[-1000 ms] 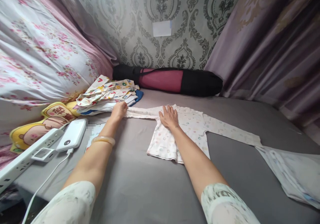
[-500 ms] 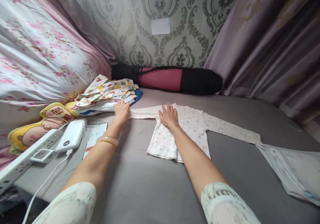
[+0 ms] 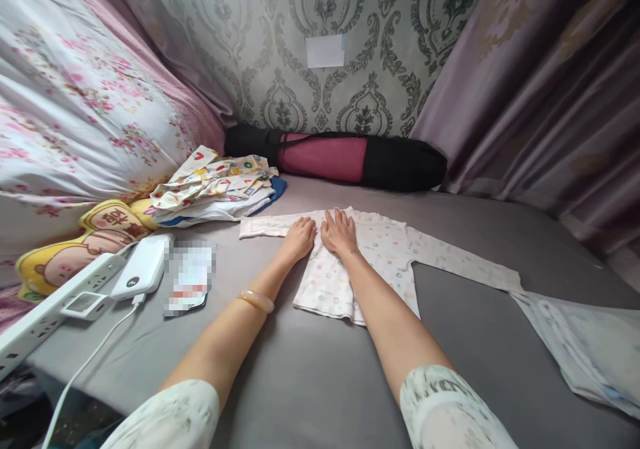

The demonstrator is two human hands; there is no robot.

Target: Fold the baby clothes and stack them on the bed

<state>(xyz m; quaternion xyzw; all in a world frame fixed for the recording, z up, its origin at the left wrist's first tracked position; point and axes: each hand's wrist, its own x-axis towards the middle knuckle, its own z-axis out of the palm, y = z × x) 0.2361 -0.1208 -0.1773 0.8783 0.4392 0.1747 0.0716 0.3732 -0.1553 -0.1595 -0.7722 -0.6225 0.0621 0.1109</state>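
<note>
A small white long-sleeved shirt [image 3: 380, 255] with a pale print lies spread on the grey sheet, both sleeves stretched out sideways. My right hand [image 3: 340, 234] rests flat on its upper left part, fingers apart. Close beside it, my left hand [image 3: 301, 237] lies on the inner end of the left sleeve where it joins the body, fingers stretched forward over the cloth. Neither hand lifts the fabric. The right sleeve's cuff touches a folded pale garment [image 3: 590, 349] at the right edge.
A heap of printed clothes [image 3: 215, 185] lies at the back left. A black and maroon roll bag [image 3: 325, 159] lies along the wall. At left are a yellow pillow [image 3: 70, 259], a power strip [image 3: 50, 312], a white power bank [image 3: 143, 269] with cable, and a phone [image 3: 190, 279].
My left hand has moved right along the sleeve, from its cuff end to near the shoulder, leaving the cuff uncovered. My right hand has stayed nearly in place.
</note>
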